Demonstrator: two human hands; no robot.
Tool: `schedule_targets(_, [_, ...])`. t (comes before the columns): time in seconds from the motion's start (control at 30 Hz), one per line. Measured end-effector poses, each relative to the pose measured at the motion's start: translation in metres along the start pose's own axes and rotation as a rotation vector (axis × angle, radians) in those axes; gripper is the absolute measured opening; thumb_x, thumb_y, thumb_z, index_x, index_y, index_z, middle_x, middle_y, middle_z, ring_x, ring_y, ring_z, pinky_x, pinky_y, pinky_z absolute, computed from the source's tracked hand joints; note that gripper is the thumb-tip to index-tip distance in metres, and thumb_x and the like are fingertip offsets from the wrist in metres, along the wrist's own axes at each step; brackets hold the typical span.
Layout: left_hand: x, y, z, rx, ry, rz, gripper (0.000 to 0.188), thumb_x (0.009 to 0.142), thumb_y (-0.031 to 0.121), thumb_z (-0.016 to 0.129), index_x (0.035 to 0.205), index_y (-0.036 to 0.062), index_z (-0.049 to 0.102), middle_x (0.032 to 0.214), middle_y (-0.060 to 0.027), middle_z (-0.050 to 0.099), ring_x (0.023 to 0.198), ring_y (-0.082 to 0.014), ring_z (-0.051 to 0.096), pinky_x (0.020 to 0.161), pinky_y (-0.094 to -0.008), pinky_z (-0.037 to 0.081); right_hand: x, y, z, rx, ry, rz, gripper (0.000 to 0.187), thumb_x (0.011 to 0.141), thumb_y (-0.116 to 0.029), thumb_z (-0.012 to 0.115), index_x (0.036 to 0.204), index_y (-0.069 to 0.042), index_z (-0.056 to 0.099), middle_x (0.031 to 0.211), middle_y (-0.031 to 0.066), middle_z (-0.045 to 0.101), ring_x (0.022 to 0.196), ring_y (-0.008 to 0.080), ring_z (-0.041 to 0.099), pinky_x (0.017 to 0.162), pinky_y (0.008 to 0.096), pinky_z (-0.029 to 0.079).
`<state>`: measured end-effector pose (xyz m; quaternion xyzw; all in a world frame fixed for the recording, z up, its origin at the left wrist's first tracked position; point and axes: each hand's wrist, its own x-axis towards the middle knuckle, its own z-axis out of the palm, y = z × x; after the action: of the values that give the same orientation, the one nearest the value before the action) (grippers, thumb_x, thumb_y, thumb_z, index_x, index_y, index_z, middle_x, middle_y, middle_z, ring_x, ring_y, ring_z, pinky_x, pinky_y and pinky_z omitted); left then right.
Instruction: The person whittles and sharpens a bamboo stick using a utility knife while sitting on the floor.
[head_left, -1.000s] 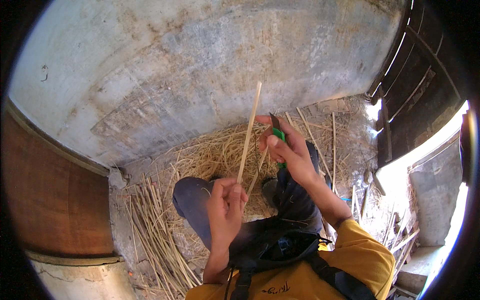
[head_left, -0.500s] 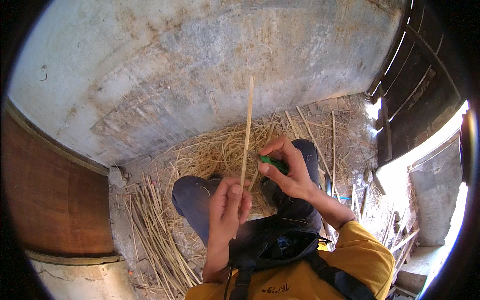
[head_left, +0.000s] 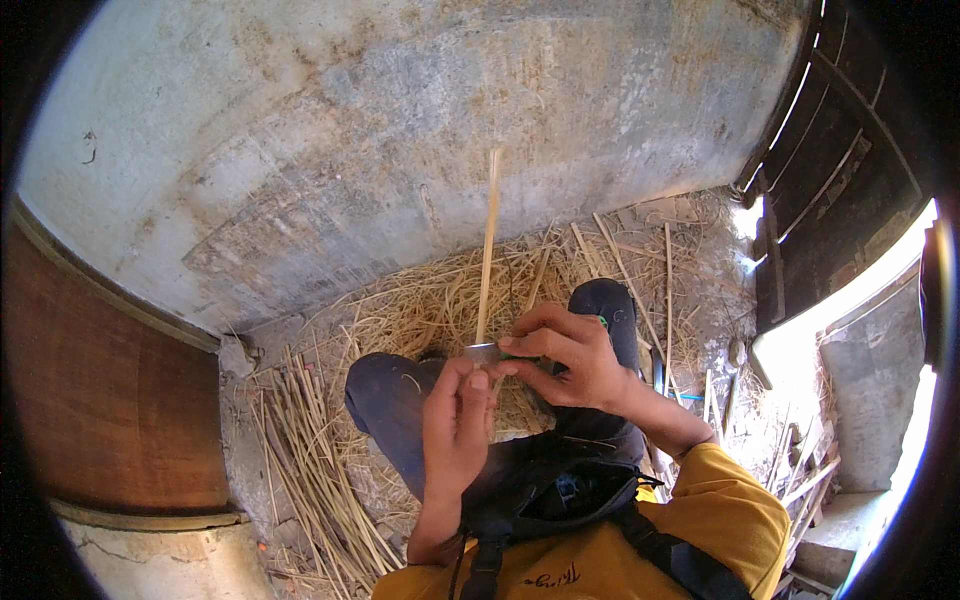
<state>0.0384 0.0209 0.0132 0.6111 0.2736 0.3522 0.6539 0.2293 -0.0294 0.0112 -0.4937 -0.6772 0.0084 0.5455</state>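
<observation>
A pale, narrow strip of what looks like bamboo (head_left: 488, 240) rises almost upright in front of me, its far end against the wall behind. My left hand (head_left: 455, 425) grips its near end, thumb on top. In my right hand (head_left: 570, 355) is a knife with a green handle, mostly hidden by the fingers. Its short metal blade (head_left: 482, 352) lies across the strip just above my left thumb. Both hands nearly touch there, over my knees.
Curly shavings (head_left: 430, 300) cover the floor between my feet and the concrete wall (head_left: 400, 130). A bundle of long strips (head_left: 320, 480) lies at left, near a brown wooden panel (head_left: 120, 380). An open black bag (head_left: 565, 495) rests on my lap.
My right hand has moved down and left along the strip, bringing the blade close to the left thumb. The strip's top has shifted slightly left.
</observation>
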Motion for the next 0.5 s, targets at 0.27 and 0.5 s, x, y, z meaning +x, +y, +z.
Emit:
schedule_targets(0.27, [-0.002, 0.01, 0.011, 0.352, 0.138, 0.23, 0.026, 0.112, 0.025, 0.052, 0.106, 0.0013, 0.06, 0.076, 0.0014, 0.054, 0.065, -0.005, 0.042, 0.057, -0.0251, 0.034, -0.002, -0.002, -0.002, -0.232, 0.032, -0.097, 0.027, 0.08, -0.015, 0.086, 0.104, -0.018, 0.076, 0.096, 0.0024, 0.067, 0.068, 0.0208, 0.07, 0.054, 0.0344, 0.054])
schedule_targets(0.5, [-0.007, 0.01, 0.01, 0.47, 0.155, 0.197, 0.026, 0.112, 0.024, 0.051, 0.103, 0.0014, 0.061, 0.073, -0.0016, 0.051, 0.065, -0.008, 0.042, 0.057, -0.0278, 0.035, 0.0, -0.002, -0.003, -0.242, 0.081, -0.115, 0.025, 0.079, -0.013, 0.087, 0.101, -0.015, 0.075, 0.092, 0.0029, 0.067, 0.065, 0.0198, 0.068, 0.05, 0.0343, 0.052])
